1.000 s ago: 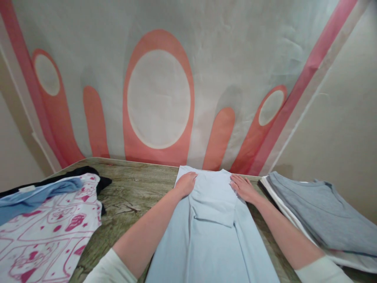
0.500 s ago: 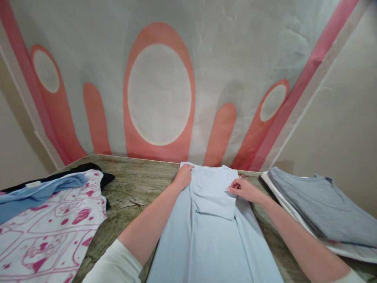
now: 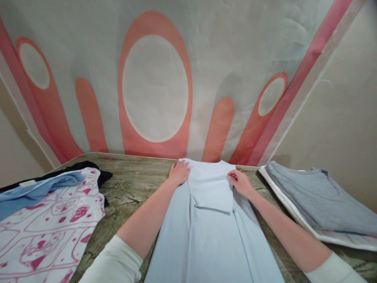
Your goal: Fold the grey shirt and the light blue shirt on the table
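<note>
A light blue garment [image 3: 212, 228] lies lengthwise on the wooden table [image 3: 134, 188], its sides folded inward and a smaller flap on top near the far end. My left hand [image 3: 178, 173] rests on the garment's far left corner, fingers together and slightly curled over the edge. At the far right edge, my right hand [image 3: 240, 181] pinches the cloth between its closed fingers.
A white garment with pink print [image 3: 50, 224], a blue one [image 3: 29, 193] and a black one [image 3: 88, 166] lie piled at the left. Folded grey [image 3: 318, 200] and white clothes are stacked at the right. A wall hanging with orange ovals [image 3: 156, 90] rises behind the table.
My right hand went from lying flat on the garment to pinching its right edge. My left hand moved to the far left corner. The view shifted slightly.
</note>
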A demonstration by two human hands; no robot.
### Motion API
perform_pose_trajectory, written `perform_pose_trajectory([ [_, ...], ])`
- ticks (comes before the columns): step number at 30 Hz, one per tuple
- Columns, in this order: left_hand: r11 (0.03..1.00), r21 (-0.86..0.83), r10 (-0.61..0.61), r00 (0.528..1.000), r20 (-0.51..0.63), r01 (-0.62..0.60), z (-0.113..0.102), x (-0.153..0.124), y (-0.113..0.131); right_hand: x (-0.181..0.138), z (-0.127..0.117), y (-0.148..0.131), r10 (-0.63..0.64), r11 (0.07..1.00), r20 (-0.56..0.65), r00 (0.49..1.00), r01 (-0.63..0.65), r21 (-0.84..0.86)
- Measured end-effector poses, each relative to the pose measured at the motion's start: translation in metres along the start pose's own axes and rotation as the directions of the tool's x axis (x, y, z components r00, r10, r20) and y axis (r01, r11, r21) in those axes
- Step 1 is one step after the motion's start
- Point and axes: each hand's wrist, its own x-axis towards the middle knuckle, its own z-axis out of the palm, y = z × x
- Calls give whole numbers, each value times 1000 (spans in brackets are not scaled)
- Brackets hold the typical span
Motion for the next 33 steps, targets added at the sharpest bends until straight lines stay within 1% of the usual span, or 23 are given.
perform_pose_trajectory([
  [2,1000,11,-3,1000,-17,3,-2,-1,0,-1,3,0,-8,999,-1,1000,8,-39],
  [4,1000,12,22,996,-84,-21,-6,-2,4,-1,3,-1,-3,999,-4,1000,2,-50],
  [6,994,-5,107,980,-167,-109,-12,-3,11,-1,2,-2,9,999,3,1000,-8,-42],
  [8,972,-45,217,954,-206,-231,-15,-4,19,-1,-1,-4,23,999,21,1000,-22,-29],
  [10,946,-94,289,939,-187,-310,-15,-4,25,-1,-3,-6,38,999,39,998,-37,-21],
  [13,929,-131,330,934,-134,-347,-8,-4,28,-2,-6,-9,37,999,66,997,-37,-15],
  [16,930,-154,320,942,-104,-333,-2,-3,24,-3,-8,-11,10,1000,111,994,-9,-13],
  [19,945,-184,262,963,-69,-270,-1,3,21,-4,-8,-11,8,1000,124,992,-7,-7],
  [22,954,-198,222,975,-29,-224,-4,17,19,-4,-6,-9,24,1000,121,992,-24,-3],
  [25,955,-191,229,973,-2,-226,-11,35,13,-4,-4,-6,20,1000,115,993,-19,-10],
  [28,960,-162,230,973,-4,-227,-17,47,3,-3,-2,-1,17,1000,126,992,-17,-6],
  [33,977,-94,187,981,-46,-191,-16,50,-16,0,4,4,29,998,121,992,-35,51],
])
